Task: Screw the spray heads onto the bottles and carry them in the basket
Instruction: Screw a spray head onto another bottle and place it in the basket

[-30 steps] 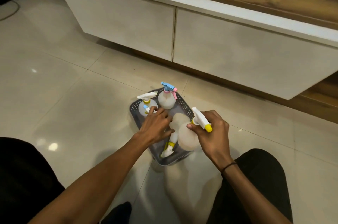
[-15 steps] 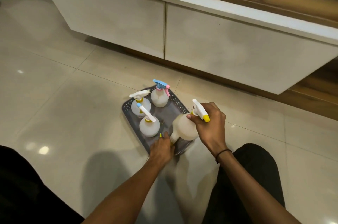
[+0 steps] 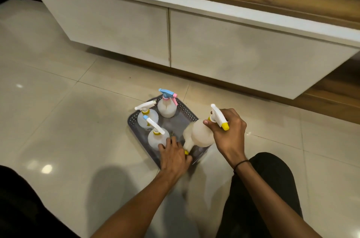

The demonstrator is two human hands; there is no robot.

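I am drawing my left hand (image 3: 173, 155) back to the basket's (image 3: 134, 121) near edge, onto the lying bottle's (image 3: 188, 143) yellow collar.

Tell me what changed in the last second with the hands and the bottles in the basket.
The left hand left the upright bottles and dropped to the near end of the basket, onto the lying bottle. The right hand keeps holding its bottle by the spray head. Three bottles stay upright.

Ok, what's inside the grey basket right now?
Three spray bottles stand upright in the grey basket: a blue-and-pink head at the back, two white heads on its left. A fourth bottle lies tilted; the left hand covers its head.
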